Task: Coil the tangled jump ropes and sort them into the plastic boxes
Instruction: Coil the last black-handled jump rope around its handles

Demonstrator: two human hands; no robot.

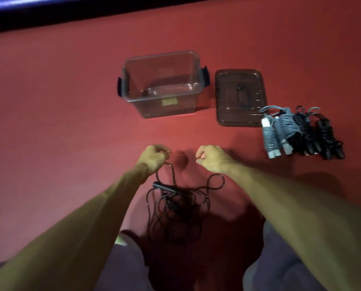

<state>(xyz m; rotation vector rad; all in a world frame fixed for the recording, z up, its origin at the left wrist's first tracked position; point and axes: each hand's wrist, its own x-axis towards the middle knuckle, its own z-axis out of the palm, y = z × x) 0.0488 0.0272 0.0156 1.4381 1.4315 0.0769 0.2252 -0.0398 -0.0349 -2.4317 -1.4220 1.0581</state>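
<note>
A tangled black jump rope [181, 204] lies on the red floor between my knees, one black handle [165, 186] showing at its upper left. My left hand [154, 157] is raised above it and pinches a strand of the rope that hangs down into the tangle. My right hand [212, 158] is level with it, fingers curled; whether it holds any cord I cannot make out. Beyond the hands stands an empty clear plastic box [162, 82] with dark side clips. At the right lie coiled jump ropes: two grey ones [278, 131] and two black ones [318, 135].
The box's smoky lid [239, 97] lies flat on the floor between the box and the coiled ropes. A dark blue edge [49, 13] runs along the far top of the red floor. My knees [280, 259] frame the tangle at the bottom.
</note>
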